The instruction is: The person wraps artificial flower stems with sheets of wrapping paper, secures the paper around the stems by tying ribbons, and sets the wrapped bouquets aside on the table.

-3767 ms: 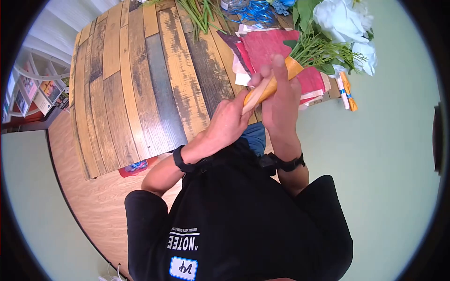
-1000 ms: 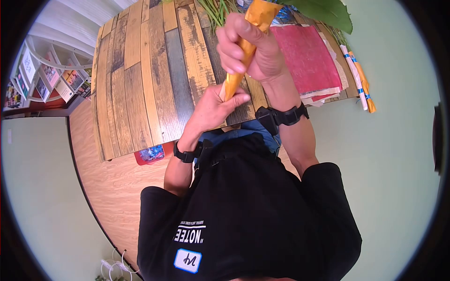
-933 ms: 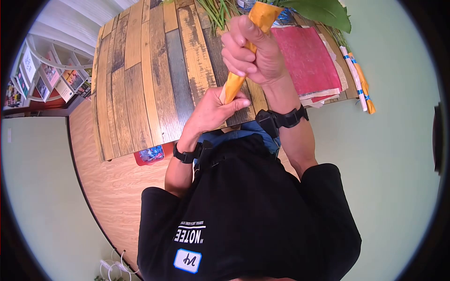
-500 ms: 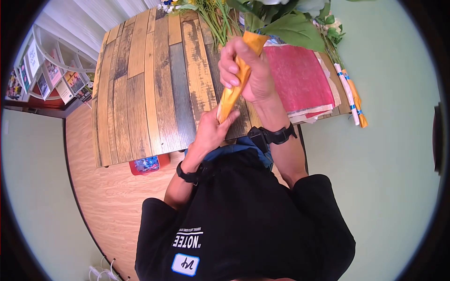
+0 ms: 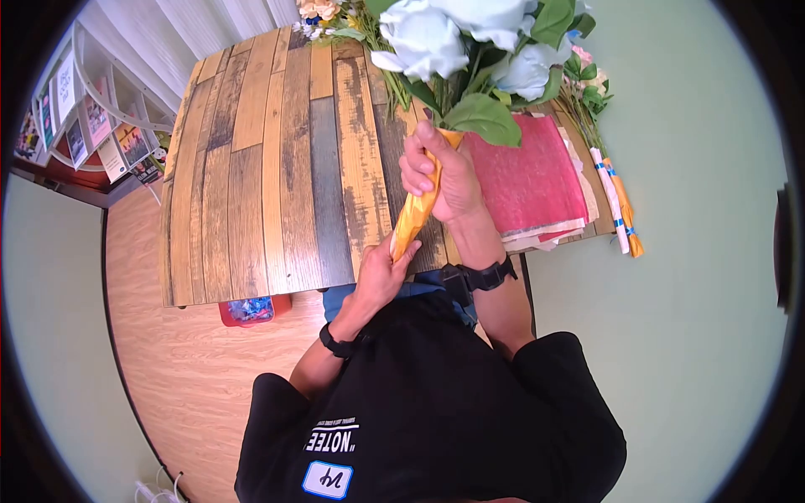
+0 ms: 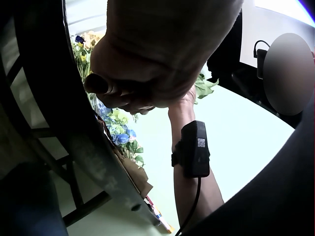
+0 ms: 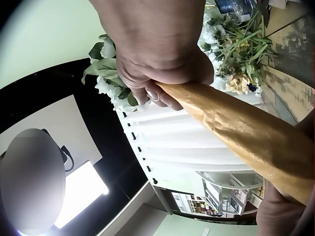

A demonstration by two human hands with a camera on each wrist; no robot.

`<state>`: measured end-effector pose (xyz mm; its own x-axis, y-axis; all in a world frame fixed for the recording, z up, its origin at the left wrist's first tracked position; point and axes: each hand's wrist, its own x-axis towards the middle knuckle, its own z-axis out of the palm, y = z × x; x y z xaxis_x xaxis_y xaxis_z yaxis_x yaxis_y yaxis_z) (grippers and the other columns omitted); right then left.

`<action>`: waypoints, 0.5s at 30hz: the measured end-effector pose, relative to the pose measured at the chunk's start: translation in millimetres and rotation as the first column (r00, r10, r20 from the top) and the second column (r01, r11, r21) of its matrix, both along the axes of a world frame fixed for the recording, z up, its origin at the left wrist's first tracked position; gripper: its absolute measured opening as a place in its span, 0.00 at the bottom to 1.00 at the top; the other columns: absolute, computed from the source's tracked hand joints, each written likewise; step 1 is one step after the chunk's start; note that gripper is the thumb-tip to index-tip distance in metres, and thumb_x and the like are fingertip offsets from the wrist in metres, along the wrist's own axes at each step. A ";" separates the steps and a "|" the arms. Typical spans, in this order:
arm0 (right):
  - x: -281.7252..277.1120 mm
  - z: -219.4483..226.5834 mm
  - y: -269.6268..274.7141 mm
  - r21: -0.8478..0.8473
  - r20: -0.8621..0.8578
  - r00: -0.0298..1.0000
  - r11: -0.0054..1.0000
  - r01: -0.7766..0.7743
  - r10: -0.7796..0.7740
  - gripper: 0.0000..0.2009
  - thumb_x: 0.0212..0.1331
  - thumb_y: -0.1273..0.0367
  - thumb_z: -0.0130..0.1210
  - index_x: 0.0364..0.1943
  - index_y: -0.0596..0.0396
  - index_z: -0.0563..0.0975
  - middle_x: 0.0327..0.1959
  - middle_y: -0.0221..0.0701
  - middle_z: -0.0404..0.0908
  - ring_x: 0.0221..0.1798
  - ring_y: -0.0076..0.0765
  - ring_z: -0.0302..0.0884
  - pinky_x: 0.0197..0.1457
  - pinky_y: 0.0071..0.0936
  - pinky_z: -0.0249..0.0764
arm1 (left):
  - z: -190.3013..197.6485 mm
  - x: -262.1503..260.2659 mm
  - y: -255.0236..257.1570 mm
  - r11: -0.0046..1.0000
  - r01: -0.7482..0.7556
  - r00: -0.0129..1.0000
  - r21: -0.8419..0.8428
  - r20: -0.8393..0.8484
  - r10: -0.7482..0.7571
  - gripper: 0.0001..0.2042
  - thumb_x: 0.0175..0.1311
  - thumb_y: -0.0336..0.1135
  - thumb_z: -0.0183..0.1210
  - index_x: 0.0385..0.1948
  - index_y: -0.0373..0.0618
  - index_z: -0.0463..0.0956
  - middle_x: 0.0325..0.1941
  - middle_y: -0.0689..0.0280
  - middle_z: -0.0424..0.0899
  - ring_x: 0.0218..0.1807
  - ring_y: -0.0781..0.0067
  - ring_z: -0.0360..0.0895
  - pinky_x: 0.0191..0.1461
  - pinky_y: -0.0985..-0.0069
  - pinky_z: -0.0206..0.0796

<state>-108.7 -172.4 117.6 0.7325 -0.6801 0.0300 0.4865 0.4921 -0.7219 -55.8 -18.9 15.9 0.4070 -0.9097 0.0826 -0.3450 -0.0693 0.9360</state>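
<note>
A bouquet of pale blue-white artificial roses (image 5: pixel 423 46) with green leaves points away from me in the head view. Yellow paper (image 5: pixel 412 216) wraps its stems into a long, creased handle, which runs diagonally across the right wrist view. My right hand (image 5: pixel 446 178) grips this handle just below the leaves, fingers curled round it. Lower down, my left hand (image 5: pixel 382 272) holds the narrow tail end near the table's front edge. In the left wrist view the back of the left hand (image 6: pixel 147 59) hides most of the wrapping.
Red wrapping sheets (image 5: pixel 528 180) lie stacked on the wooden table (image 5: pixel 251 184), right of my hands. Beyond them are two slim bouquets, with white-wrapped stems (image 5: pixel 610 201) and orange-wrapped stems (image 5: pixel 623 201). Loose green stems (image 5: pixel 397 90) lie at the back. A red bin (image 5: pixel 251 310) sits below the table.
The bouquet has swung from pointing right to pointing away; lately both hands have lowered with it, bringing the roses into view. My right hand's straight fingers have curled round the wrap.
</note>
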 end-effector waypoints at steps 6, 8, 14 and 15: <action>-6.6 -2.8 -3.4 -0.049 -0.062 0.997 0.998 -0.045 0.042 0.17 0.72 0.59 0.56 0.25 0.43 0.68 0.12 0.15 0.57 0.11 0.13 0.53 0.15 0.16 0.52 | -9.7 -1.3 -2.2 0.999 -0.016 0.998 -0.042 0.062 0.018 0.11 0.70 0.36 0.61 0.45 0.38 0.78 0.18 0.49 0.75 0.21 0.44 0.78 0.27 0.60 0.67; -5.3 -5.2 -4.4 -0.065 -0.063 0.998 0.997 -0.030 0.026 0.17 0.72 0.58 0.55 0.24 0.43 0.67 0.12 0.15 0.55 0.11 0.13 0.51 0.14 0.17 0.50 | -9.2 -0.5 -4.4 0.999 -0.020 0.996 -0.034 0.088 0.023 0.11 0.70 0.36 0.61 0.44 0.38 0.77 0.18 0.48 0.74 0.22 0.43 0.78 0.26 0.60 0.66; -6.4 -7.4 -8.4 -0.057 0.042 0.993 0.992 -0.110 0.113 0.18 0.73 0.56 0.54 0.24 0.44 0.67 0.13 0.16 0.56 0.11 0.14 0.53 0.15 0.18 0.53 | -10.4 1.3 -5.4 0.997 -0.057 0.991 -0.046 0.121 0.062 0.09 0.69 0.33 0.61 0.41 0.37 0.76 0.18 0.47 0.75 0.22 0.42 0.78 0.25 0.58 0.66; -4.8 -5.8 -6.6 -0.051 0.037 0.993 0.992 -0.113 0.115 0.18 0.73 0.56 0.54 0.24 0.44 0.67 0.13 0.16 0.56 0.11 0.14 0.53 0.15 0.18 0.53 | -8.3 1.9 -3.8 0.997 -0.066 0.987 -0.049 0.144 0.072 0.08 0.68 0.32 0.62 0.40 0.38 0.75 0.19 0.47 0.76 0.24 0.41 0.79 0.26 0.57 0.66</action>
<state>-113.5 -179.1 111.8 0.8026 -0.5894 0.0919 0.4582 0.5105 -0.7276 -53.9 -22.7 7.7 0.4496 -0.8739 0.1847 -0.4739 -0.0581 0.8786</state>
